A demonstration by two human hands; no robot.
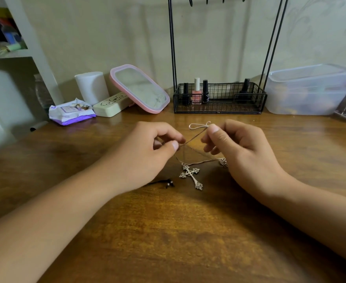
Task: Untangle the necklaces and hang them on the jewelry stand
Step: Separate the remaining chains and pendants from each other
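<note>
Here, my left hand (147, 152) pinches the thin chain (192, 138) at nine o'clock of the tangle; my right hand (243, 152) pinches it near a loop at one o'clock. Chain taut between them: light, limp, probably slippery and quick to kink, so grip close beside the knot. Cross pendant (191, 176) rests at six o'clock on the table (168, 231). Jewelry stand (219, 99) waits at twelve.
</note>
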